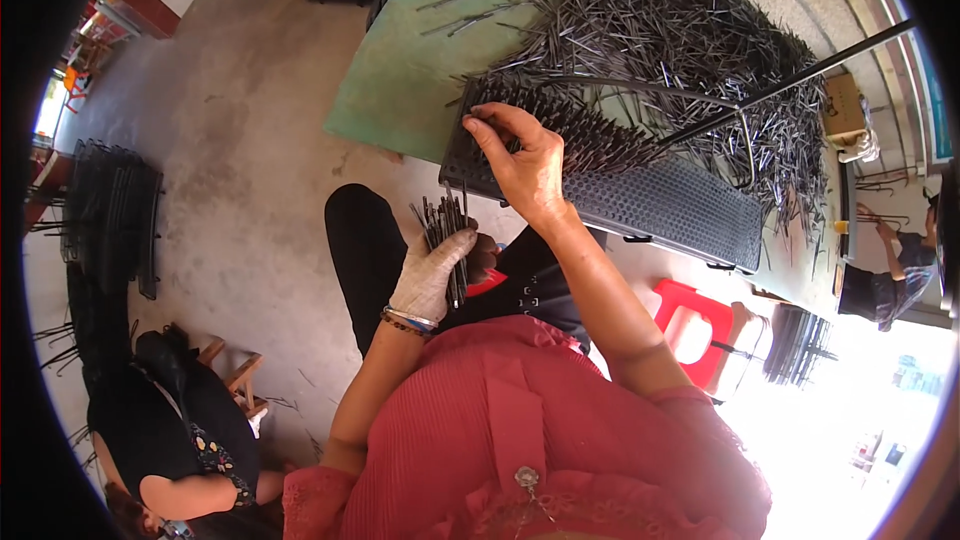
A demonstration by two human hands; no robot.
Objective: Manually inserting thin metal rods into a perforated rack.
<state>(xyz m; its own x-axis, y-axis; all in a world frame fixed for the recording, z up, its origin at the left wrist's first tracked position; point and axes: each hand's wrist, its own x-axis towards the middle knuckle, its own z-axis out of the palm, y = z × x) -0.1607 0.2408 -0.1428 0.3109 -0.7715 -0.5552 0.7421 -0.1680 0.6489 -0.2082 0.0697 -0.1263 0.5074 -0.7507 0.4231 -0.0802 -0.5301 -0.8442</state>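
Observation:
My left hand (425,278), in a pale glove, grips a bundle of thin black rods (445,230) just below the near left end of a long black perforated rack (680,210). Bare, my right hand (533,165) is over that end of the rack, its thumb and forefinger brought together in a pinch. Whatever lies between those fingertips is too small to make out. Many short dark rods (600,135) stand upright in the rack's far rows, while holes show along its near right part. Behind it, a large loose heap of similar rods (650,25) covers much of the green table (410,70).
A black bar (820,65) slants over the heap. A cardboard box (843,108) sits at the right. Below the rack is a red stool (690,330). Stacked black frames (110,210) stand left; one person (180,420) is lower left, another (893,275) far right.

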